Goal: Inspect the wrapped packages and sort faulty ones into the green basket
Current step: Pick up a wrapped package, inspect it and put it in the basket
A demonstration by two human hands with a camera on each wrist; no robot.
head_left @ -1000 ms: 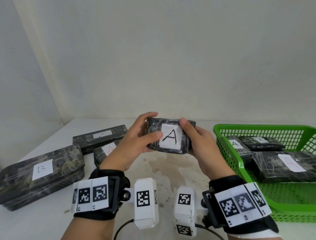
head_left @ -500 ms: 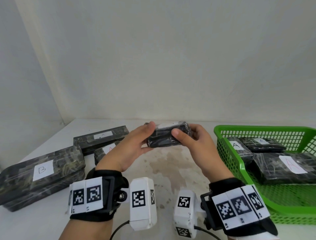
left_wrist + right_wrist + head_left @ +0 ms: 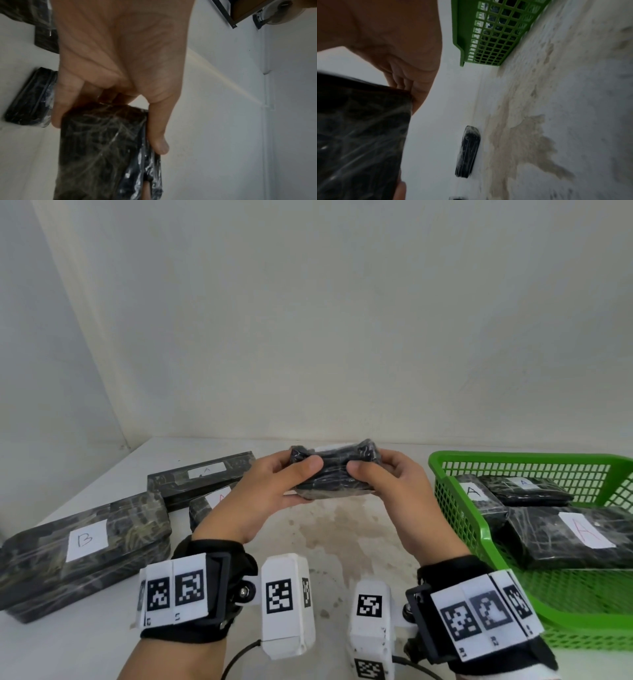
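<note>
1. We hold one wrapped package (image 3: 334,474) in both hands, up off the desk (image 3: 342,542), near the middle and left of the green basket (image 3: 455,494).
2. Left hand (image 3: 263,494): fingers curled round the package's left end, thumb on the near face. The left wrist view shows thumb and fingers clamping its sides.
3. Right hand (image 3: 394,491): fingers behind the right end, thumb pressed on the near face, so it grips too.
4. The package is tipped so its near edge faces us; only a white sliver of label shows along the top, letter unreadable.
5. The basket sits on the desk at right and holds three wrapped packages: two small ones (image 3: 527,491) at the back, one larger (image 3: 565,535) in front, each labelled A.
6. On the left of the desk: a long box marked B (image 3: 85,542), a long box (image 3: 202,477) behind it with a faint label, and a small package (image 3: 212,505) partly hidden by our left hand.
7. The desk has a brownish stain under the hands.
</note>
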